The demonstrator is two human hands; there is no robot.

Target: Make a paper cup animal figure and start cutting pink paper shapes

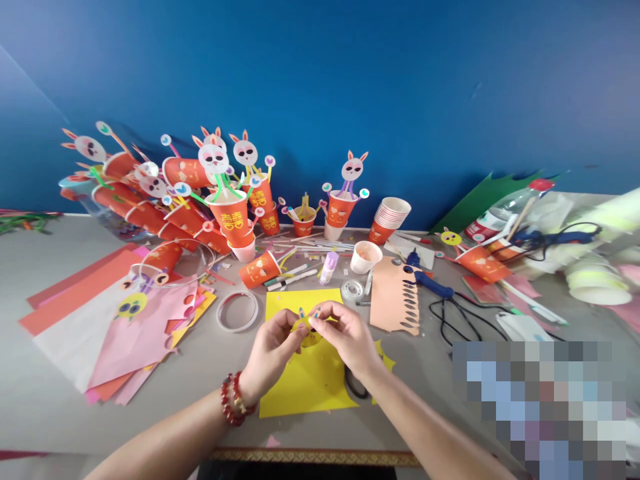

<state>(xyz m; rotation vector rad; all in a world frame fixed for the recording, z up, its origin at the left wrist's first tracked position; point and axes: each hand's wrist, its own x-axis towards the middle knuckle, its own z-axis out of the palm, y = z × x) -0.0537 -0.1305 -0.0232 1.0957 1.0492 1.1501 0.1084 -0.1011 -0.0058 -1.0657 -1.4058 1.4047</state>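
Between the fingertips of both hands is a small yellow paper animal head [302, 324] with pointed ears, partly hidden by the fingers. My left hand [274, 347] pinches it from the left, a red bead bracelet on the wrist. My right hand [347, 340] pinches its right side near an ear. Below them lies a yellow paper sheet [300, 387] with a cut-out area in it. A dark loop [356, 383], perhaps a scissors handle, shows under my right wrist. Yellow paper scraps [386, 363] lie beside it.
Several red paper cups with rabbit heads [230, 217] stand or lie along the blue wall. Coloured paper sheets [65, 340] spread at left. A tape roll [237, 312], glue stick [329, 269], peach paper [393, 300], blue glue gun [434, 287] and plastic bottle [500, 213] lie around.
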